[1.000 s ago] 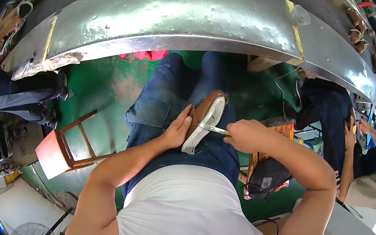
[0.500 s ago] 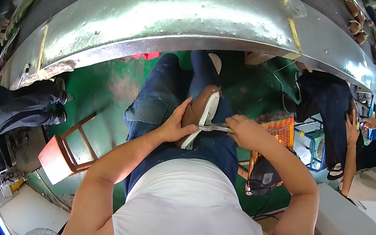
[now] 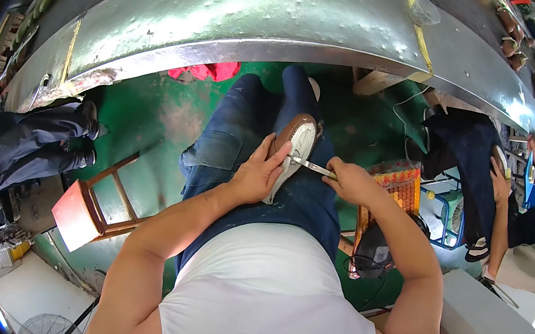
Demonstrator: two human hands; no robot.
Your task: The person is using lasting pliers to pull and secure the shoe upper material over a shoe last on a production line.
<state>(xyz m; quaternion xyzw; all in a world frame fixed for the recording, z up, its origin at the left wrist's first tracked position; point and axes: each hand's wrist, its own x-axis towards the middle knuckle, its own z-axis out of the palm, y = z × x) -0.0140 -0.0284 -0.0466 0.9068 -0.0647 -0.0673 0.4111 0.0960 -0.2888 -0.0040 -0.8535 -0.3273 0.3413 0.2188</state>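
Observation:
A brown leather shoe rests on my thighs, its white underside turned up and its toe pointing away from me. My left hand grips it along the left side, the fingers closed on the upper and the sole edge. In my right hand are slim silver metal pincers, held by the handle end. Their far end reaches across the middle of the sole beside my left fingertips. The exact shape of the jaws is too small to make out, and my left hand covers part of the shoe's heel half.
A metal-topped bench runs across in front, with a clear plastic cup on it and shoes at both ends. A red stool lies left. A woven-patterned chair back is close on my right. A co-worker's hand holds a shoe farther right.
The shoe has turned so its white underside faces up more. My left fingers have shifted onto the sole, and the pincers now slant across it, the right hand slightly lower right.

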